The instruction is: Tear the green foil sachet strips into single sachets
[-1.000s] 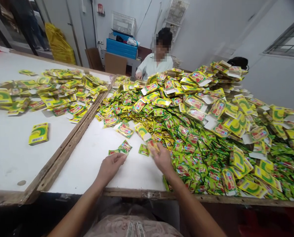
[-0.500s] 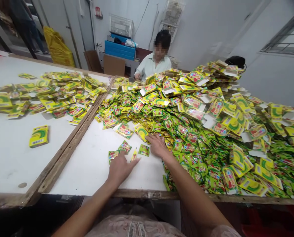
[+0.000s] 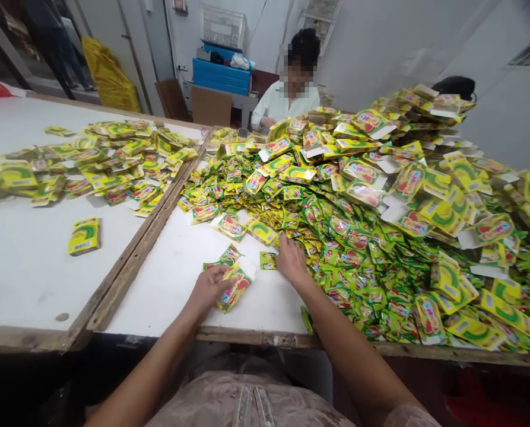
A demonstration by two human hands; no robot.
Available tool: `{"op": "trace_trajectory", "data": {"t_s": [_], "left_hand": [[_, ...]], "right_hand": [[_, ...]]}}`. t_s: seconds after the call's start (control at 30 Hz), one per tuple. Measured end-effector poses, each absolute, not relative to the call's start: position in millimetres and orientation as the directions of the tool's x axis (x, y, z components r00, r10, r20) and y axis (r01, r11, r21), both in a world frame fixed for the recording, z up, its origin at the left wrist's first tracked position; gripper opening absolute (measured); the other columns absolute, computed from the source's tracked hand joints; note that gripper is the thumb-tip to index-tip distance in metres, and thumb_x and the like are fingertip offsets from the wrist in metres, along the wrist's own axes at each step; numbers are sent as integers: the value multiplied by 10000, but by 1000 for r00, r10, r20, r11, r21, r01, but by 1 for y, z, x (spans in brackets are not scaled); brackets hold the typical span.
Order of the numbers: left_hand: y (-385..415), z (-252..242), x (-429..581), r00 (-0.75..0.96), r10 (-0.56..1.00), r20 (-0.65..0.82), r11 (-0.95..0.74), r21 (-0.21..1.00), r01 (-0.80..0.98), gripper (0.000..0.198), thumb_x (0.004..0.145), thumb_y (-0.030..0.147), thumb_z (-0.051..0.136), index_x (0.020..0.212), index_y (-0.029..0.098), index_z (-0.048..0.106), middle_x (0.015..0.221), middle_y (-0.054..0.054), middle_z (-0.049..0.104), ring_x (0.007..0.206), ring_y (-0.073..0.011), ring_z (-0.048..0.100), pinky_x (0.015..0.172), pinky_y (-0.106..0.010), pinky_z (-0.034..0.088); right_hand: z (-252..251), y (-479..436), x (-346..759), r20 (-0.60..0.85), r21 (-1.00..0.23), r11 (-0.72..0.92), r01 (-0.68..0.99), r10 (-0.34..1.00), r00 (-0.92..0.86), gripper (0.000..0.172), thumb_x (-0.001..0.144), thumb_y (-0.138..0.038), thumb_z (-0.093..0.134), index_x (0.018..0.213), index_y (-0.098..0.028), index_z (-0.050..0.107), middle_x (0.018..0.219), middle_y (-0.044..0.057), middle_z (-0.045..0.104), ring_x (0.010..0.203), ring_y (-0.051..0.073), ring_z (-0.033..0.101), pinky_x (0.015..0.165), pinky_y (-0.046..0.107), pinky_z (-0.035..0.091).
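Note:
My left hand (image 3: 211, 287) grips a small printed carton (image 3: 238, 289) in yellow, green and red, tilted just above the white tabletop. A white flap stands out at the carton's upper end. Green sachets (image 3: 229, 255) lie just behind that hand, partly covered by it. My right hand (image 3: 291, 259) is at the near edge of the sachet heap (image 3: 349, 255), its fingers curled downward; their tips are hidden. Beside its thumb lies a single green sachet (image 3: 267, 261). Past these fingers, a yellow carton (image 3: 262, 232) and another carton (image 3: 231, 226) rest flat.
Many cartons (image 3: 367, 172) with open flaps are piled over the sachets at right. Left of a wooden strip (image 3: 158, 219) lie more cartons (image 3: 100, 157) and one lone carton (image 3: 84, 236). Across the table sits a co-worker (image 3: 286, 107). A wooden edge (image 3: 265, 338) runs along the table front.
My left hand has taken hold of the carton and turned its printed face up. My right hand has moved off the yellow carton, toward the sachet heap. The view has shifted slightly.

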State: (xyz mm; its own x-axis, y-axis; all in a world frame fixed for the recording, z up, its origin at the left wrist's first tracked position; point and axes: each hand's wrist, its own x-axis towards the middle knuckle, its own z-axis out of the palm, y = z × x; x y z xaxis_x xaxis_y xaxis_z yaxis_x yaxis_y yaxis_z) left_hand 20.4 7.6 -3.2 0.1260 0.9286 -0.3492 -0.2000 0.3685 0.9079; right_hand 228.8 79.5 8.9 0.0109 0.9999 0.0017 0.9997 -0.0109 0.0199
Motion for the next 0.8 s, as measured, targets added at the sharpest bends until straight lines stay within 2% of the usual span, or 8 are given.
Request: {"op": "trace_trajectory", "data": {"t_s": [0.13,0.27,0.37,0.43,0.5,0.53,0.6,0.8], "left_hand": [[5,-4,15,92,915,-393,402,871,-281,452,497,401,819,828,157,631,746,-31,721,693,-207,672,689,-307,499],[6,-10,11,51,917,-395,395,886,-243,449,513,437,803,821,146,655,764,-40,725,714,-221,674,672,-307,500],[6,-12,10,67,915,-397,401,882,-248,453,520,432,803,832,140,653,774,-45,724,716,-220,676,680,-310,502],[6,-10,9,92,913,-397,406,868,-285,470,501,396,822,853,138,647,764,-43,724,705,-213,677,693,-310,505],[6,-7,10,108,913,-393,405,851,-335,479,494,367,832,868,137,641,749,-41,723,687,-203,675,691,-305,507],[5,-5,10,112,916,-386,400,844,-358,475,504,364,829,874,137,638,749,-41,723,679,-196,673,685,-299,508],[4,-2,9,117,923,-367,383,841,-383,452,542,378,810,883,134,640,761,-45,724,676,-183,668,673,-283,505],[-2,-3,3,151,928,-341,372,878,-301,378,572,378,793,835,136,670,758,-33,724,686,-164,653,663,-250,485]], "right_hand": [[10,80,229,-32,41,-8,999,999,9,311,818,-28,370,1050,-134,548,979,160,646,887,250,612,711,311,385],[17,79,238,4,-104,-41,994,999,42,333,805,-43,387,1057,-174,562,894,132,670,815,250,626,683,316,396],[22,77,238,57,-507,-61,860,993,105,250,803,-144,464,1030,-199,554,819,76,663,807,226,618,689,309,425],[22,72,230,24,-833,-24,553,996,81,223,770,-248,535,988,-199,536,834,50,656,796,204,616,684,303,454],[19,62,218,-49,-982,-44,182,998,-26,286,704,-318,610,946,-194,521,849,38,655,775,186,620,694,307,476],[17,57,212,-85,-995,-81,52,992,-93,314,672,-331,643,925,-190,522,839,33,655,762,179,621,707,312,480],[12,46,202,-131,-989,-142,-40,970,-205,314,630,-335,687,863,-184,539,777,14,648,729,160,612,715,303,476],[8,37,202,-299,-950,-236,205,877,-376,229,595,-312,708,706,-174,562,571,-46,548,551,102,503,531,221,382]]}}
